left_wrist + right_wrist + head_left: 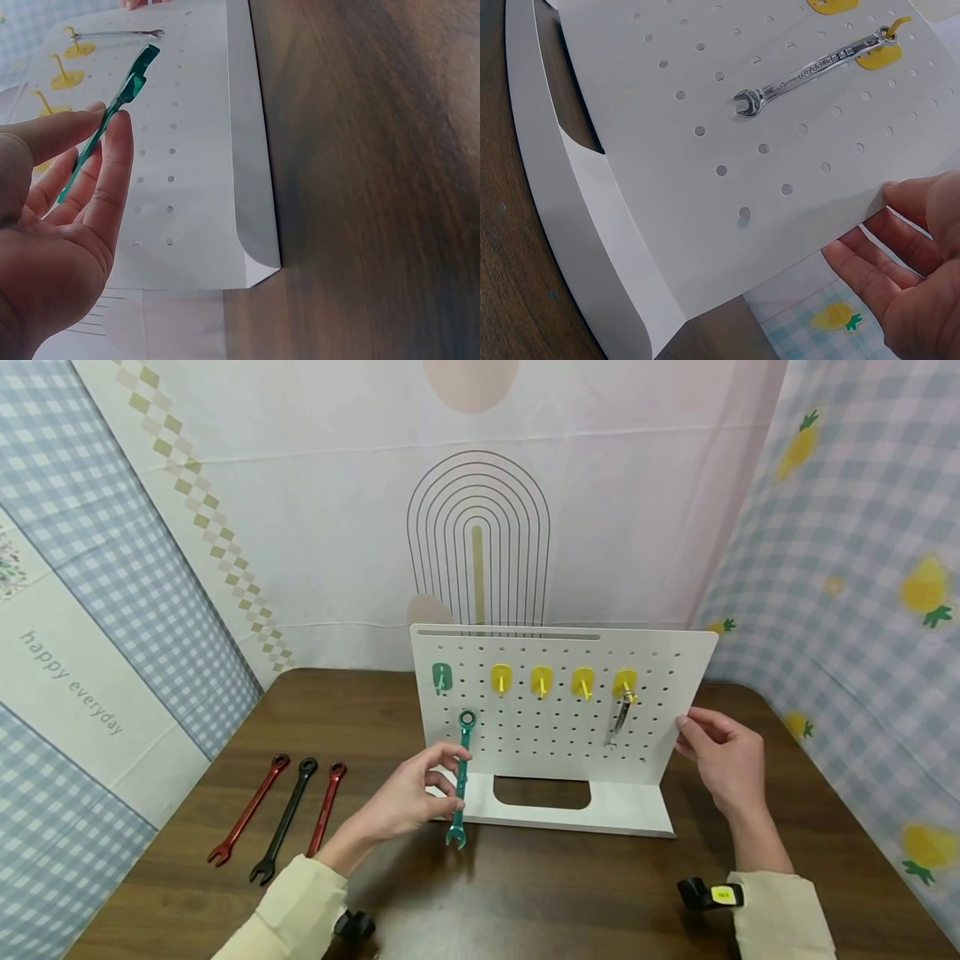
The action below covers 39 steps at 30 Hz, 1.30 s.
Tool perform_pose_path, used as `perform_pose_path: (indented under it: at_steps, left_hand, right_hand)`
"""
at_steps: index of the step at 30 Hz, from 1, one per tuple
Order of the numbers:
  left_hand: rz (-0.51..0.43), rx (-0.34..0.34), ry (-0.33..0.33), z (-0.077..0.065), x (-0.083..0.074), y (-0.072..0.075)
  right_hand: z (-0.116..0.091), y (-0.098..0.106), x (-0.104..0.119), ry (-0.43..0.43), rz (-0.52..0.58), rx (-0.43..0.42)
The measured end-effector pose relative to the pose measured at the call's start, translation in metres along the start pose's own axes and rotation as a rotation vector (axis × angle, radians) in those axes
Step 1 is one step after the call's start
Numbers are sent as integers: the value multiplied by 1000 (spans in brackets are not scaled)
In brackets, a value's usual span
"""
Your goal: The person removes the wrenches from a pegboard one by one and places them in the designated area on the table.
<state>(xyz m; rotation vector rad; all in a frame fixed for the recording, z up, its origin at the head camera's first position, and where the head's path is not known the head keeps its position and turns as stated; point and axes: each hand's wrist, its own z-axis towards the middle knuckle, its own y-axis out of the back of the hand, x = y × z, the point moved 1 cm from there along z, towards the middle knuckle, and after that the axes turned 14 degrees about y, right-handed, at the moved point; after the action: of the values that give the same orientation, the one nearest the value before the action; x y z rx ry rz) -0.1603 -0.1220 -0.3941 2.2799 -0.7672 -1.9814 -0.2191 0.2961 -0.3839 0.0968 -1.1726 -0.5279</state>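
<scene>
My left hand (414, 789) pinches a green combination wrench (462, 777) between thumb and fingers, its ring end up and its open end down, in front of the white pegboard (540, 735). In the left wrist view the green wrench (112, 112) is seen nearly edge-on. At the board's right edge my right hand (723, 756) grips the panel between thumb and fingers. A silver wrench (810, 71) hangs by its ring from the rightmost yellow hook (625, 683). A green hook (442, 677) sits at the board's upper left.
Two red wrenches (250, 810) (327, 808) and a black wrench (285, 818) lie on the wooden table (525, 902) at the left. Three more yellow hooks (542, 681) line the board. Patterned cloth (337, 527) hangs behind and at both sides.
</scene>
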Motion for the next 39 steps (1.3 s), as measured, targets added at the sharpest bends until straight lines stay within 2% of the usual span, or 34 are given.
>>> perform_pose_path:
  at_steps: [19, 26, 39]
  left_hand:
    - [51, -44, 19, -11, 11, 17]
    - [49, -49, -1, -13, 14, 22]
    - [108, -80, 36, -18, 18, 29]
  right_hand:
    - [0, -1, -1, 2, 9, 3]
    - [0, -1, -1, -4, 16, -3]
    - [0, 0, -1, -6, 16, -7]
